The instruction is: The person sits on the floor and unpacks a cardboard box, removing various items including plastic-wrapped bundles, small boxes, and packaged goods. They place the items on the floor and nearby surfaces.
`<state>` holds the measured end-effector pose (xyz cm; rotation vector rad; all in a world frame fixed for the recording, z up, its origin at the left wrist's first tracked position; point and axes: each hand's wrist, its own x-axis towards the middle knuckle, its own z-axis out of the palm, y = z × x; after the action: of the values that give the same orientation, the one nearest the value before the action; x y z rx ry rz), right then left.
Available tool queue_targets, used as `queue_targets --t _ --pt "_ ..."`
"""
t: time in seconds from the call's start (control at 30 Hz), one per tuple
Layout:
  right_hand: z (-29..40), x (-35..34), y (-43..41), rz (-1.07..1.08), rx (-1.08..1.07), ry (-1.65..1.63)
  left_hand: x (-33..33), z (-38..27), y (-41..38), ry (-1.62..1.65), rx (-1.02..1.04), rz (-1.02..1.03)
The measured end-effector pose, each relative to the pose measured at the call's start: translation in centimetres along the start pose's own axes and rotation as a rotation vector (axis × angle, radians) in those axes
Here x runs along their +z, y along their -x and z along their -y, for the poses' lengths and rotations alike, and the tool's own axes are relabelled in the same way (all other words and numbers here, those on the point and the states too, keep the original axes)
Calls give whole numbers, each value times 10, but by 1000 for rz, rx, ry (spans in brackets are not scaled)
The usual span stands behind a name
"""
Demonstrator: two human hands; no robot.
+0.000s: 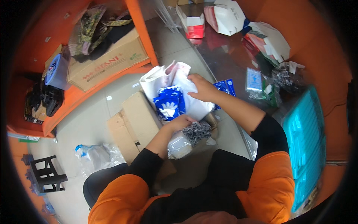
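My right hand (203,89) rests on the right side of some white folded sheets or bags (193,107), its thumb and fingers spread over the surface. My left hand (181,122) is at their lower edge, its fingertips partly hidden. A blue packet with a white hand print (169,103) lies against the white bundle, just above my left hand. All this sits in or over an open cardboard box (141,114) with its flaps folded out. Grey crinkled strands (197,133) and a clear-wrapped container (179,145) lie below my left hand.
An orange shelf (142,33) at left holds a carton (109,63) and a lidded tub (57,71). Open white-and-red boxes (225,16) lie on a dark surface at right, near turquoise plastic lids or bins (304,140). A black stool (47,173) and plastic packaging (98,156) are at lower left.
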<state>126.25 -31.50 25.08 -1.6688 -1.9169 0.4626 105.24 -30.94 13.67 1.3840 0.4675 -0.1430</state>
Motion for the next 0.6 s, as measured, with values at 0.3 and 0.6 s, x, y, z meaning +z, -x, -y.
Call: queue_targets --t 0.3,0.6 --pt "23 116 -83 400 -42 766 -4 22 -12 -30 19 7" --pt "42 115 -91 495 -249 384 1 19 -9 -87 -31 -18"
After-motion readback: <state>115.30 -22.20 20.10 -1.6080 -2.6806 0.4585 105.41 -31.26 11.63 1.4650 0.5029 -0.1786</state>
